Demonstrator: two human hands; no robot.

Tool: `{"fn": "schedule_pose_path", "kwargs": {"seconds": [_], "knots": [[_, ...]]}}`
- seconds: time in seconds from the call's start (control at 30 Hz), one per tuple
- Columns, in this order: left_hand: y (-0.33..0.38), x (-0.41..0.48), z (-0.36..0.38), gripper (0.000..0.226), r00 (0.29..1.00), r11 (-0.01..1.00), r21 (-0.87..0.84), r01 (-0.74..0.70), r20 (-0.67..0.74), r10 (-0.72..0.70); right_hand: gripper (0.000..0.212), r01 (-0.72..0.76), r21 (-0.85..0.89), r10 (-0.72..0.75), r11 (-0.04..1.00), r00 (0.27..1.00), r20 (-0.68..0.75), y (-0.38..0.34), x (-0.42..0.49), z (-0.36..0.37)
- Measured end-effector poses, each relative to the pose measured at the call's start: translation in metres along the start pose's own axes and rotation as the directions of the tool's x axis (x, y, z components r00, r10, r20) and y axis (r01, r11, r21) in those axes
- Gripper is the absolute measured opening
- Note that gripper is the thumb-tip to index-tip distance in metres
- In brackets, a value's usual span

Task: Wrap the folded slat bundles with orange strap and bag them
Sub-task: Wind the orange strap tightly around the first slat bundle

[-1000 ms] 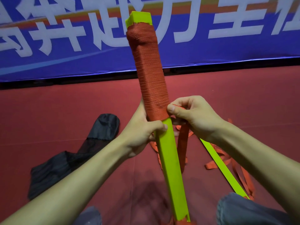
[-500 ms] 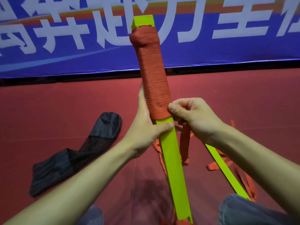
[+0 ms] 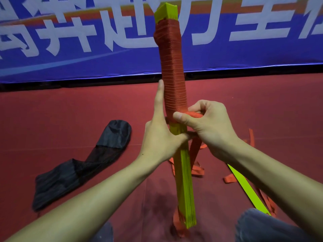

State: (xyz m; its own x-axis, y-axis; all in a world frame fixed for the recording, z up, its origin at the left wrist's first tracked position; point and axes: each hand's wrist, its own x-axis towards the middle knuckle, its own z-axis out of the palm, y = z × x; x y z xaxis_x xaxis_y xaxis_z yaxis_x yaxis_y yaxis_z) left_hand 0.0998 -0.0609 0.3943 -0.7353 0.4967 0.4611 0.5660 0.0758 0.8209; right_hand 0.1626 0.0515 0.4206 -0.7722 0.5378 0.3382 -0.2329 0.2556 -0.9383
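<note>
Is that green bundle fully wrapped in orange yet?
Only partly. The orange strap covers the upper part of the slat bundle; the lower part is bare green.

We record one bearer of text: the blue banner (image 3: 70,55) hung along the far side of the scene. It carries a single row of large white Chinese characters running left to right. The upper edge of the view cuts off their tops, and the characters at the far left and far right are cut by the side edges. The second from the left reads as 奔. The next has a long sweeping base stroke, possibly 赴. The slat bundle (image 3: 172,75) covers part of it and of its neighbour. Further right stands 全 or 主; we cannot tell which.
</note>
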Motion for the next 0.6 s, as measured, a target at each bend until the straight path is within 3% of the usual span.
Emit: {"fn": "schedule_pose_path", "kwargs": {"seconds": [0.07,0.27,0.6], "knots": [[-0.001,0.002,-0.004,0.131,0.999,0.998,-0.043,0.036,0.005,-0.036,0.033,0.014,-0.066,-0.012,0.998,1.000,0.028,-0.001,0.002,-0.002],[-0.006,0.004,-0.012,0.126,0.978,0.962,-0.185,0.201,0.084,-0.188,0.010,0.133,-0.180,-0.099,0.975,0.977,0.187,0.001,0.010,-0.016],[-0.005,0.003,-0.012,0.118,0.950,0.882,-0.370,0.292,0.220,-0.223,0.016,0.115,-0.169,-0.088,0.979,0.983,0.162,0.016,0.020,-0.030]]}}
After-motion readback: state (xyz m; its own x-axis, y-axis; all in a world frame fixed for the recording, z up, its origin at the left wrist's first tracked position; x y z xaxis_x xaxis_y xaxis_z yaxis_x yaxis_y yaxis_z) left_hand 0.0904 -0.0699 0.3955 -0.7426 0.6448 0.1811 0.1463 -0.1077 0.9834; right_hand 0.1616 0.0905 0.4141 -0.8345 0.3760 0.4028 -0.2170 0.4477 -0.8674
